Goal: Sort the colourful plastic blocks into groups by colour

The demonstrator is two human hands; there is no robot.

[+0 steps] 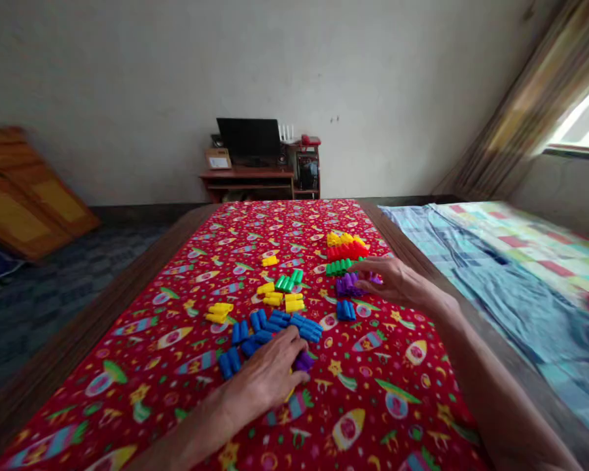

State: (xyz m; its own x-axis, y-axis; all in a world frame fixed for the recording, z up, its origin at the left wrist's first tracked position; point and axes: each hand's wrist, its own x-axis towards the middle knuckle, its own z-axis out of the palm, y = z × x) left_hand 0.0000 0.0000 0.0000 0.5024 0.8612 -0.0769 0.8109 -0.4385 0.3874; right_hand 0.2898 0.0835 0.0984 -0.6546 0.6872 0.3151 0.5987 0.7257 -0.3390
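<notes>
Small plastic blocks lie on a red patterned tablecloth (177, 340). My left hand (269, 373) rests palm down with curled fingers over a purple block (303, 361), beside a heap of blue blocks (269, 327). My right hand (397, 281) reaches to the purple blocks (346, 284), fingertips touching them. These purple blocks belong to a sorted column: yellow blocks (341, 239), red blocks (347, 250), green blocks (338, 267), then purple, and a blue pair (344, 310). Loose yellow blocks (279, 297) and a green pair (288, 281) lie in the middle.
The table's wooden edge (127, 281) borders the cloth. A bed with a checked sheet (510, 261) stands close on the right. At the far wall is a small desk with a dark monitor (249, 139). A wooden panel (29, 196) leans at the left.
</notes>
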